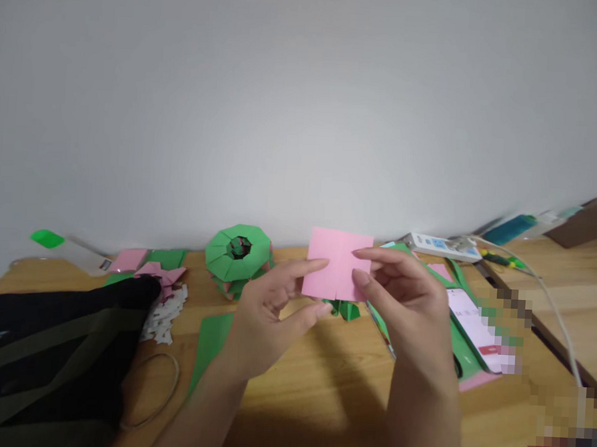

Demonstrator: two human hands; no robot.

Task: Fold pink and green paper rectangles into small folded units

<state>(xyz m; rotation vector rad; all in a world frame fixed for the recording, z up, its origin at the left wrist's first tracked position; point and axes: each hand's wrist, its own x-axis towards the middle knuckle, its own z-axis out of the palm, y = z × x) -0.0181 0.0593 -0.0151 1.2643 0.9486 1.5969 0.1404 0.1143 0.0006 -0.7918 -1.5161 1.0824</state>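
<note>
Pink paper (340, 249) is hanging in the air over the table (289, 410), between the two hands, a line running down its middle and a small gap showing at the lower edge. Right hand (414, 303) is pinching its right side, thumb and forefinger pressing the near face. Left hand (268, 309) is laying a forefinger over the left side, thumb standing apart below; whether its hidden fingers are clamping, cannot tell. Hands are keeping apart, the sheet bridging them. Risks, in my judgement: uneven pulling could be skewing the halves or tearing at that gap; a hard thumb press could be leaving a stray crease; a loose left hold could be letting the sheet swing or slip onto the green folded piece (348, 311) below. Containers: a clear plastic sleeve (84, 255) is lying at far left, its contents unclear beside the pink and green sheets. A brown box (586, 223) is sitting far right, contents not showing.
</note>
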